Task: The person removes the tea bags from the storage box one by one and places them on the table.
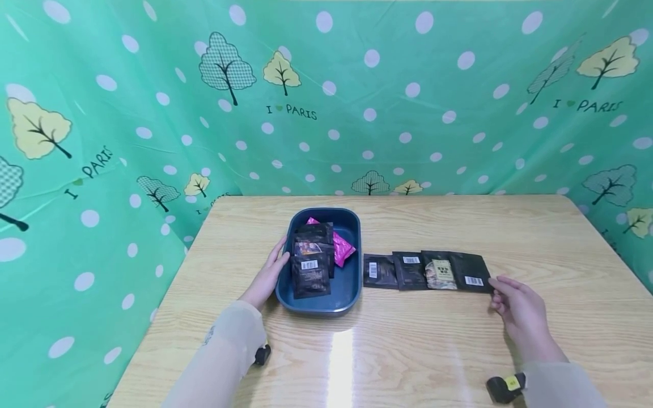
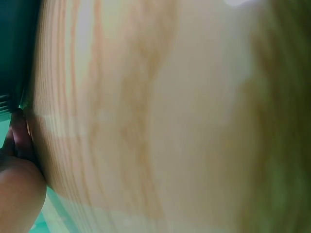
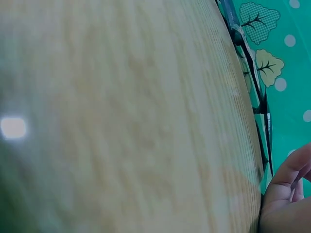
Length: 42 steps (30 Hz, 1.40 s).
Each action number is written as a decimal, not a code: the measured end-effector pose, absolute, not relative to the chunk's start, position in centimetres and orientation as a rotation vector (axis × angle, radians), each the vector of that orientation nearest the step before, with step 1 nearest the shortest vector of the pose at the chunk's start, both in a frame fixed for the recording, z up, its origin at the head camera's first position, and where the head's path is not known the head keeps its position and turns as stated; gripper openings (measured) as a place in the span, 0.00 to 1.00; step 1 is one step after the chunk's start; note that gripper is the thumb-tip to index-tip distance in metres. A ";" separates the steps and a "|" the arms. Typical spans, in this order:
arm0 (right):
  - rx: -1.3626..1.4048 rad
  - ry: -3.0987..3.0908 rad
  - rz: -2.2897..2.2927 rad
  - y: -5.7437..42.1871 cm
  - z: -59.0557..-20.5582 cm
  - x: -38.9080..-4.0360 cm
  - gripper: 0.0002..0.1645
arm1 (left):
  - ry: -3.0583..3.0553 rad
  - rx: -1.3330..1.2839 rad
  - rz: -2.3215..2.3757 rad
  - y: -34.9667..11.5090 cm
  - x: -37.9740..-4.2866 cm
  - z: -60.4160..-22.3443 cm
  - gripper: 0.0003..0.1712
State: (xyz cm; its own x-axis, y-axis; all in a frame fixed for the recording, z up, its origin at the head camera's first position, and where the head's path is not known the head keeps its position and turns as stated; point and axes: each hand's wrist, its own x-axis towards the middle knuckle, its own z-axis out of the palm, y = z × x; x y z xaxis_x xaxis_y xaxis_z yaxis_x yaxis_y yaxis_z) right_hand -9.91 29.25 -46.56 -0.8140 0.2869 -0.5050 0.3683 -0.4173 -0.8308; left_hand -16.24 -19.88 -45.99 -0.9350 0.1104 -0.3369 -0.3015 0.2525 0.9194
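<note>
My left hand (image 1: pixel 266 277) rests against the left wall of a dark blue bin (image 1: pixel 348 292), thumb near the rim and fingers extended along the side. Inside lie several overlapping black packets (image 1: pixel 312 283) with a pink packet (image 1: pixel 343 248) partly beneath them. To the bin's right, several flat packets form an overlapping row, among them one with a pale printed label (image 1: pixel 442 274). At the row's right end, my right hand (image 1: pixel 522 309) pinches the lower right corner of a black packet (image 1: pixel 468 266) between thumb and fingers. The right wrist view shows the row only edge-on.
A light wooden table (image 1: pixel 408 351) carries everything. Green dotted cloth (image 1: pixel 388 136) hangs behind it and along the left. Black wrist devices (image 1: pixel 502 389) sit at both cuffs. The left wrist view is mostly blurred tabletop.
</note>
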 end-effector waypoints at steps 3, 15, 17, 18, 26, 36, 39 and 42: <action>0.936 1.646 -2.450 29.3 -46.5 -9.9 0.07 | 2.187 -0.184 1.731 -19.9 -16.4 -46.0 0.33; 0.893 1.733 -2.362 27.6 -44.7 -10.7 0.05 | 2.195 -0.162 1.744 -19.7 -16.1 -45.5 0.33; 0.853 1.787 -2.360 27.2 -44.3 -10.9 0.05 | 2.208 -0.161 1.741 -19.7 -16.2 -46.0 0.33; 0.828 1.820 -2.361 27.1 -44.1 -11.1 0.05 | 2.210 -0.162 1.741 -19.6 -16.1 -46.0 0.33; 0.641 1.954 -2.420 25.1 -41.9 -12.2 0.04 | 2.206 -0.177 1.737 -19.8 -16.2 -46.0 0.33; 0.361 2.433 -2.020 22.3 -39.3 -13.6 0.13 | 2.184 -0.184 1.741 -19.8 -16.2 -46.0 0.33; 0.265 2.525 -1.943 21.1 -38.5 -14.1 0.18 | 2.192 -0.180 1.741 -19.9 -16.1 -46.0 0.33; 0.208 2.564 -1.882 19.7 -37.8 -14.4 0.22 | 2.193 -0.173 1.745 -19.8 -16.1 -46.0 0.32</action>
